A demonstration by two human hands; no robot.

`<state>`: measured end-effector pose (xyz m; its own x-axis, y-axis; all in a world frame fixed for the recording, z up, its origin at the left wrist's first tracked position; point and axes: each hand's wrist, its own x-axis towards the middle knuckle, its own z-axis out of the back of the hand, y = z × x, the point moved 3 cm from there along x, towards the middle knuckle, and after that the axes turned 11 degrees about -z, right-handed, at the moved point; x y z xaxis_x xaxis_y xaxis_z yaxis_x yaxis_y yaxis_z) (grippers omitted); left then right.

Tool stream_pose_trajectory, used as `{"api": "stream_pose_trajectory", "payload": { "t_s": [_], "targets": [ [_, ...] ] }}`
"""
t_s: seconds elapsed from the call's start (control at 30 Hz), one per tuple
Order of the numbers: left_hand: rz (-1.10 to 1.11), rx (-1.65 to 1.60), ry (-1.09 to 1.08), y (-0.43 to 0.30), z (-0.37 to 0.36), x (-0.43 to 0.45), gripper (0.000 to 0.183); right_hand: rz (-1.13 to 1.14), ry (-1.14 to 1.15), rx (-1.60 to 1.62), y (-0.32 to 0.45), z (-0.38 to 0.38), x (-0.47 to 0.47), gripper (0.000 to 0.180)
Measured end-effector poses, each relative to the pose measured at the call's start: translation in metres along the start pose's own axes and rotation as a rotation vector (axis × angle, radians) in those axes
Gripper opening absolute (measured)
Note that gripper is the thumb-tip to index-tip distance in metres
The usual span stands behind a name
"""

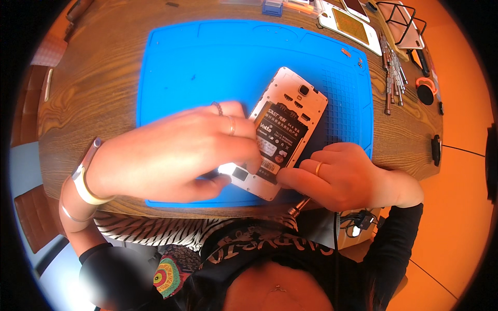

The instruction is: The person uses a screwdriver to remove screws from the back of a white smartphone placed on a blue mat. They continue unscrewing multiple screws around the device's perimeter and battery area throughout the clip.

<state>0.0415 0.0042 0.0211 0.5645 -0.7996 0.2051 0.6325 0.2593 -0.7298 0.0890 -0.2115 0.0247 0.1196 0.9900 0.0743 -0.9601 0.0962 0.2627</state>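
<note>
A smartphone (309, 93) with its back cover off lies tilted on a blue silicone work mat (194, 50), camera end away from me. Its black battery (286, 134) sits in the frame. My left hand (183, 147) holds the phone's left side near the lower end, thumb at the edge and index fingertip by the battery. My right hand (336, 177) is at the lower right edge, its index fingertip at the battery's lower corner. A screwdriver (298, 207) with a metal end sticks out beneath the right hand, held in its curled fingers.
Several screwdrivers (393, 74) lie right of the mat. White phone parts (350, 25) and a black wire stand (406, 23) are at the back right. A blue-and-clear plastic box (272, 7) is at the back. Small metal pieces (346, 53) lie on the mat's upper right.
</note>
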Motion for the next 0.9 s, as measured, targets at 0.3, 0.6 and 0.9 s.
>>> {"api": "stream_pose_trajectory", "payload": {
  "t_s": [0.3, 0.6, 0.9],
  "targets": [
    [-0.024, 0.056, -0.037, 0.0, -0.002, -0.004, 0.028, -0.032, -0.007, -0.106, 0.012, 0.009, 0.006, 0.039],
    [-0.014, 0.02, -0.023, 0.002, -0.006, -0.006, 0.03, -0.085, 0.107, -0.483, 0.033, 0.008, 0.01, 0.03],
    [-0.047, 0.02, -0.043, 0.004, -0.007, -0.007, 0.026, -0.15, 0.173, -0.495, 0.037, 0.006, 0.017, 0.015]
  ]
}}
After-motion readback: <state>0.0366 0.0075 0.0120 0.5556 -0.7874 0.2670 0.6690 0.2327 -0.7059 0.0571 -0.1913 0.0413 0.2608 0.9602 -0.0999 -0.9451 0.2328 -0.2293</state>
